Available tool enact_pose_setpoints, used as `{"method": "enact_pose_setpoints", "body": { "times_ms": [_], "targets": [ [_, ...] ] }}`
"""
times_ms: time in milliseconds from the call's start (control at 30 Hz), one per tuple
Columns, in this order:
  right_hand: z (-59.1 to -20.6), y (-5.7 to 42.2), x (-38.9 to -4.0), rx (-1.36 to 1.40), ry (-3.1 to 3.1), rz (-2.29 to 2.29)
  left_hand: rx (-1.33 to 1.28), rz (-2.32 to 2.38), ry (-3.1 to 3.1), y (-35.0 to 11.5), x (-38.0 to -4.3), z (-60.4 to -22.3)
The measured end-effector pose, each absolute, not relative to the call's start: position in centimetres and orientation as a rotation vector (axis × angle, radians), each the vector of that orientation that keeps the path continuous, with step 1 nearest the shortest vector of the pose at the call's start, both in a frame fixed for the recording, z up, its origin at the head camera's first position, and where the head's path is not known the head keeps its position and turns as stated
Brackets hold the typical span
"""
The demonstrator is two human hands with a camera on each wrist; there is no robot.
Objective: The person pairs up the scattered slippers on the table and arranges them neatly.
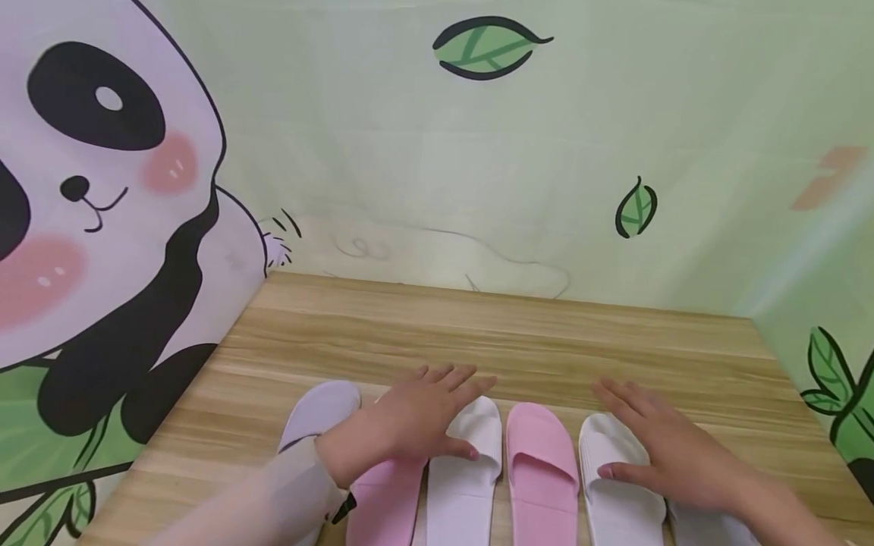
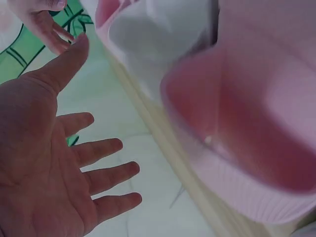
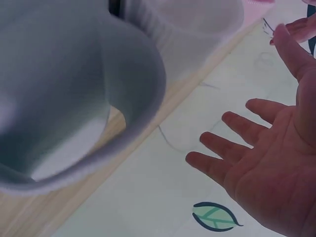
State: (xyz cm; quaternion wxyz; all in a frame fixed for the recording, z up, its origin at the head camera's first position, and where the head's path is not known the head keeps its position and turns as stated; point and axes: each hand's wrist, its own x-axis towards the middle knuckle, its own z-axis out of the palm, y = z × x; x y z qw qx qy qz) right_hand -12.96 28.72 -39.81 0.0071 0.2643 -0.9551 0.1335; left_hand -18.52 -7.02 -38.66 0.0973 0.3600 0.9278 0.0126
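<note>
Slippers stand in a row, toes toward the wall, in the head view. From left to right they are a lavender slipper (image 1: 326, 406), a pink slipper (image 1: 385, 504), a white slipper (image 1: 464, 500), another pink slipper (image 1: 542, 455), another white slipper (image 1: 617, 504) and a grey slipper (image 1: 706, 527). My left hand (image 1: 416, 417), fingers spread, is above the left pink and white slippers and hides the pink one's toe. Over the right white and grey slippers is my right hand (image 1: 672, 451), fingers extended. Both wrist views show bare palms holding nothing.
The slippers are on a wood-grain tabletop (image 1: 437, 326). Behind it rises a pale green wall covering (image 1: 382, 136) with printed leaves and faint pencil-like lines. A large printed panda (image 1: 116, 205) fills the left side; more leaves (image 1: 829, 371) are on the right.
</note>
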Motion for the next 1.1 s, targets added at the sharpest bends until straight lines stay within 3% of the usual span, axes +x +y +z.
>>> {"method": "enact_pose_setpoints", "body": {
  "times_ms": [600, 1100],
  "targets": [
    [-43.9, 28.2, -9.3, 0.800, -3.199, 0.358, 1.082, -0.179, 2.739, -5.4, -14.0, -41.6],
    [-45.4, 27.3, -7.1, 0.754, -2.999, 0.169, 1.145, -0.369, 2.814, -4.4, -11.4, -42.5]
  ]
}}
